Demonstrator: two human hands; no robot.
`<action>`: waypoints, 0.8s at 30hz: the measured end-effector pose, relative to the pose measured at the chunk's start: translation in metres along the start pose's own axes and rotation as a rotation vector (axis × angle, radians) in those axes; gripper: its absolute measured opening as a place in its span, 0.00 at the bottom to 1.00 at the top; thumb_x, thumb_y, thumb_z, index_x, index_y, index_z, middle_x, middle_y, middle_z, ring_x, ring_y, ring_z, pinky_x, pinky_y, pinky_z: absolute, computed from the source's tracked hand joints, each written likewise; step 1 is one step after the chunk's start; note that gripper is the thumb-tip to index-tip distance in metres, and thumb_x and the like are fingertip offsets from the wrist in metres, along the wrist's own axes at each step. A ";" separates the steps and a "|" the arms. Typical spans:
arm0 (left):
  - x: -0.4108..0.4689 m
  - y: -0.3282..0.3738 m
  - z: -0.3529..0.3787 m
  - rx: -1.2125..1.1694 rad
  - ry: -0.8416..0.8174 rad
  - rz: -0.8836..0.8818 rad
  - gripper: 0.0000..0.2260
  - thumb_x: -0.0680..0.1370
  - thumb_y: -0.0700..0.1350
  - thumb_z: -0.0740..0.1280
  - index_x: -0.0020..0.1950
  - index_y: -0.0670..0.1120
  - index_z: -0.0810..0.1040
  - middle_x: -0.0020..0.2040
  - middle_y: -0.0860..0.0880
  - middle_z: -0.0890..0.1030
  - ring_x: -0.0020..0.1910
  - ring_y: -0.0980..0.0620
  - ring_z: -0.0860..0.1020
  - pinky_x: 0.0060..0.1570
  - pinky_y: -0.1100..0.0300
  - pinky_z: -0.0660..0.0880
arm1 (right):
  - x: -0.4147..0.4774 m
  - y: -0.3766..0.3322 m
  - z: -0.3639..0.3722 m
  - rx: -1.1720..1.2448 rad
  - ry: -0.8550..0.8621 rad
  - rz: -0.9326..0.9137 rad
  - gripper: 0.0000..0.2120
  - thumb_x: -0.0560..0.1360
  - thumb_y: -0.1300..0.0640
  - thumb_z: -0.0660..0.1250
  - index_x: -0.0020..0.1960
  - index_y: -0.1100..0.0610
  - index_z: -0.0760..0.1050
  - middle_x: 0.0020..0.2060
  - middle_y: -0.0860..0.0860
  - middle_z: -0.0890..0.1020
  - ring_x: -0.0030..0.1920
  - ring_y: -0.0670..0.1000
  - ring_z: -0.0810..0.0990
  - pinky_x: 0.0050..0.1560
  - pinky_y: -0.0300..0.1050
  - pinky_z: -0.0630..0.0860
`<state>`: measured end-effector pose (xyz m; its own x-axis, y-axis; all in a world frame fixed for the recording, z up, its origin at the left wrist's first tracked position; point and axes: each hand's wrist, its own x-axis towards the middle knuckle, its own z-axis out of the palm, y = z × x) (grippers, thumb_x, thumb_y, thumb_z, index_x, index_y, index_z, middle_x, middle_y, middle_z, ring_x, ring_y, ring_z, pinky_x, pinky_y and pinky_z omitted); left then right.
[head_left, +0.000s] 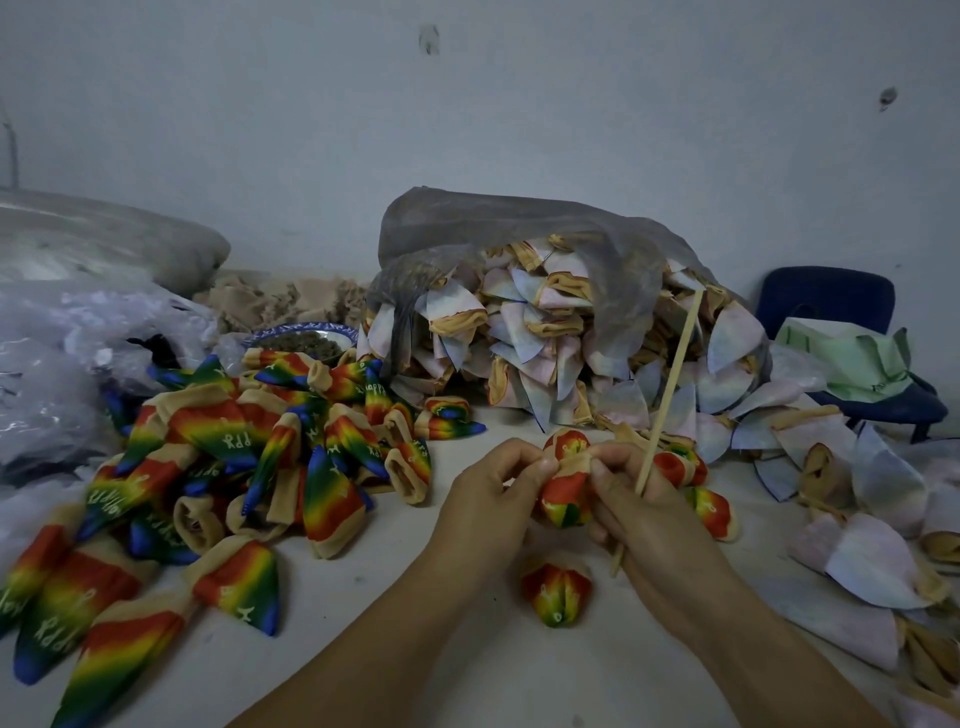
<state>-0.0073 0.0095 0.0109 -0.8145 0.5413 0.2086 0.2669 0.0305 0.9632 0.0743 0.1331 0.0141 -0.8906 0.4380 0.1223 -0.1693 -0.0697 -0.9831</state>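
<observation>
While the left hand (498, 480) pinches the rainbow sock (566, 493), the right hand (639, 499) pinches it too; clasping a stick (670, 395).

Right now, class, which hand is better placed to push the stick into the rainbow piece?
The right hand: it grips the wooden stick right beside the rainbow piece, while the left hand pinches the piece's edge.

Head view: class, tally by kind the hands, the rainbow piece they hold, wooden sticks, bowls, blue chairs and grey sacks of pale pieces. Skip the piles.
Hands: 2 (left hand, right hand)
Rainbow piece: 1
Wooden stick: 1
Bowl: 1
Blue chair: 1
Grey sack: 1
Total: 7
</observation>
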 end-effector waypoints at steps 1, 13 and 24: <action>0.000 -0.001 0.001 -0.030 0.011 -0.014 0.11 0.81 0.51 0.64 0.40 0.62 0.79 0.39 0.57 0.82 0.39 0.58 0.81 0.38 0.61 0.80 | 0.000 0.001 0.001 -0.010 0.006 -0.007 0.05 0.81 0.59 0.59 0.53 0.57 0.74 0.27 0.49 0.74 0.27 0.44 0.71 0.31 0.39 0.70; 0.001 0.006 0.005 -0.585 0.029 -0.232 0.08 0.81 0.46 0.65 0.45 0.46 0.80 0.40 0.47 0.84 0.39 0.55 0.83 0.39 0.64 0.78 | 0.001 0.003 0.008 0.042 -0.004 -0.012 0.08 0.80 0.57 0.58 0.53 0.57 0.75 0.46 0.62 0.81 0.47 0.55 0.80 0.51 0.50 0.78; 0.002 -0.001 -0.004 -0.283 0.094 -0.189 0.10 0.82 0.55 0.61 0.58 0.55 0.79 0.58 0.55 0.81 0.58 0.55 0.77 0.60 0.56 0.73 | 0.012 0.006 -0.022 -0.335 0.353 -0.107 0.09 0.82 0.52 0.56 0.48 0.49 0.74 0.27 0.46 0.77 0.29 0.44 0.77 0.31 0.44 0.74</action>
<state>-0.0116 0.0077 0.0107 -0.8834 0.4680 0.0240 -0.0356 -0.1182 0.9924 0.0714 0.1575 0.0071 -0.6685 0.7077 0.2286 -0.0555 0.2591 -0.9643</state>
